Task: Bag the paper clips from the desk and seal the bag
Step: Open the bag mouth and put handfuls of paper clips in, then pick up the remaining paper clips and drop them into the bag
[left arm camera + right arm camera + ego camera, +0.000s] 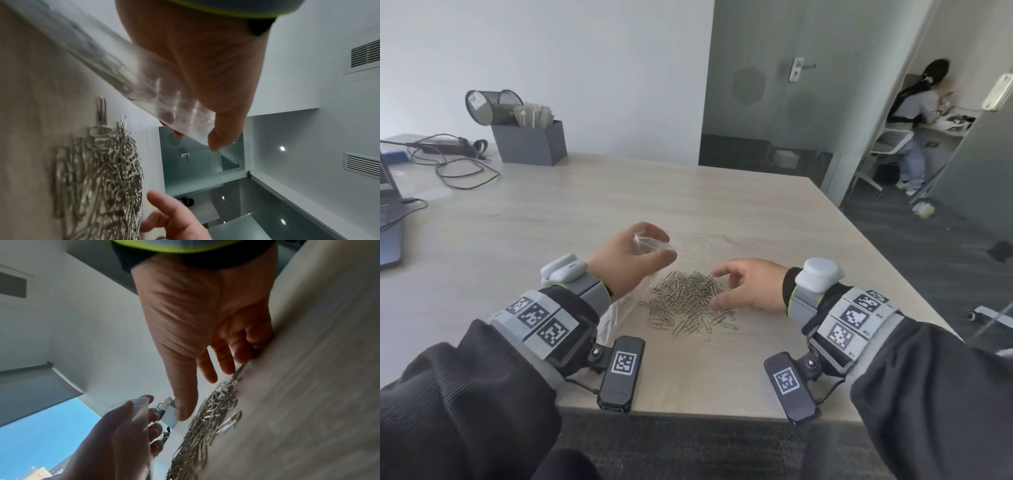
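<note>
A heap of silver paper clips lies on the pale wooden desk, near its front edge. My left hand hovers just left of and above the heap and pinches the top of a clear plastic bag, which hangs down to the desk beside my wrist. The left wrist view shows the bag between thumb and fingers, with the clips below. My right hand sits at the heap's right side with fingers spread and holds nothing. In the right wrist view its fingertips touch the desk at the edge of the clips.
At the back left stand a grey box organiser, a tipped mesh cup and loose cables. A laptop is at the left edge. The desk's right edge drops to dark carpet. A person sits in the room beyond.
</note>
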Available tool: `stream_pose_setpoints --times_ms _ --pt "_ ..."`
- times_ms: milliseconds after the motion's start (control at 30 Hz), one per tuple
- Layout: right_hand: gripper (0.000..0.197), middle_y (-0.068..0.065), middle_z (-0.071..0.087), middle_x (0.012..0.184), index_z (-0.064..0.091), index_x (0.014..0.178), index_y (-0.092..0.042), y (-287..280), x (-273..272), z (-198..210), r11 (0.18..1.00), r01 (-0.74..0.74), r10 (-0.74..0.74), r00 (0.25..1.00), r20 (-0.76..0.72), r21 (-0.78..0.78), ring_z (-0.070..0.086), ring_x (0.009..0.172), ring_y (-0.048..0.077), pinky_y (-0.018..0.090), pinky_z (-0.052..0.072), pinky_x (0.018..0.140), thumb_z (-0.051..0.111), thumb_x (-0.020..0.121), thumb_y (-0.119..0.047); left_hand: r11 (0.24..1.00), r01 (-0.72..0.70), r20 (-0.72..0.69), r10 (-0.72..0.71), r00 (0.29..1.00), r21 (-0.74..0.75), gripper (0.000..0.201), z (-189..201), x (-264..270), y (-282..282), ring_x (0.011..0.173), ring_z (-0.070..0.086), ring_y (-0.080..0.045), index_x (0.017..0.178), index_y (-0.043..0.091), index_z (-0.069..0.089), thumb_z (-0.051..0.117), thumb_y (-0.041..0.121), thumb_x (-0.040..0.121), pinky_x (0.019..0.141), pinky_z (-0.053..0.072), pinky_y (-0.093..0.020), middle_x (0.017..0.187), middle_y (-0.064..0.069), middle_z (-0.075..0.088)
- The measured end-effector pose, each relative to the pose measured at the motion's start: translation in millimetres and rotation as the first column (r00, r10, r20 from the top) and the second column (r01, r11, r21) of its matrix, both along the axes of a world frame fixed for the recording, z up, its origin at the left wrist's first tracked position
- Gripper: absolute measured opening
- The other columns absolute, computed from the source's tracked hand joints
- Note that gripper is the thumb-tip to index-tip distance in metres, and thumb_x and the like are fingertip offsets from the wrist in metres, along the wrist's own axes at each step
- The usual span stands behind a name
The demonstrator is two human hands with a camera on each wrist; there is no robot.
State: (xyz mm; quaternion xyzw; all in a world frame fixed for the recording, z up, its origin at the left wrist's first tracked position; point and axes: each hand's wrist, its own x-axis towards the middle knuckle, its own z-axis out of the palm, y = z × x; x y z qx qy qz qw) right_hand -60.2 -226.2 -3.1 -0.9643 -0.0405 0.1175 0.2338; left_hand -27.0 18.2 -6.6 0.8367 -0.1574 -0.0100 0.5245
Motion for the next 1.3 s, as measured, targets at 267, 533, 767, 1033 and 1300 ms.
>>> stream_pose_setpoints --times_ms 267,533,767,1033,1300 --pt "0.054 -0.012 0.058 0.09 0.063 0.117 -0.037 1.6 0.6 -4.3 0.999 -0.045 0.046 0.997 0.058 -0.02 0.059 0.085 0.008 0.027 0.046 0.079 0.082 0.068 -0.049 0.974 0.088 -0.041 -0.099 0.994 -0.211 0.053 -18.6 9.1 -4.3 0.07 0.065 -0.01 0.107 0.034 0.068 0.077 0.059 0.062 0.077 0.054 -0.031 0.078 0.011 0.073" --pt "0.021 -0.01 0.06 0.07 0.073 0.098 -0.027 4.8 9.8 -11.6 0.998 0.005 -0.013 0.993 0.121 0.066 0.051 0.047 -0.003 0.01 0.042 0.045 0.078 0.077 -0.028 0.965 0.113 -0.053 -0.129 0.99 -0.236 0.061 -29.9 15.9 -0.8 0.068 0.058 -0.015 0.115 0.041 0.066 0.081 0.057 0.058 0.073 0.049 -0.036 0.084 -0.005 0.064" --pt "0.007 -0.008 0.067 0.072 0.073 0.085 -0.026 12.6 13.4 -11.7 1.0 0.014 -0.018 0.984 0.176 0.021 0.052 0.051 -0.004 0.008 0.04 0.051 0.072 0.078 -0.023 0.967 0.207 -0.041 -0.215 0.976 -0.146 0.082 -33.9 19.3 -0.7 0.077 0.063 -0.008 0.131 0.038 0.059 0.084 0.056 0.054 0.08 0.057 -0.04 0.101 -0.001 0.067" --pt "0.008 -0.007 0.066 0.058 0.072 0.076 -0.023 12.9 17.4 -15.8 0.98 0.074 -0.109 0.976 0.188 0.186 0.056 0.046 0.005 0.018 0.044 0.05 0.07 0.079 -0.016 0.973 0.229 -0.021 -0.229 0.973 -0.008 0.076 -33.1 19.6 1.4 0.067 0.06 -0.003 0.125 0.06 0.053 0.08 0.061 0.054 0.077 0.054 -0.036 0.108 -0.006 0.069" --pt "0.007 0.007 0.067 0.068 0.075 0.081 -0.015 34.4 11.6 5.7 0.798 -0.147 -0.117 0.914 0.389 0.584 0.055 0.059 0.011 0.023 0.045 0.055 0.077 0.08 -0.008 0.965 0.252 -0.015 -0.251 0.968 0.08 0.088 -33.4 21.1 -1.2 0.086 0.062 0.003 0.135 0.055 0.05 0.076 0.066 0.053 0.086 0.05 -0.029 0.111 0.016 0.064"
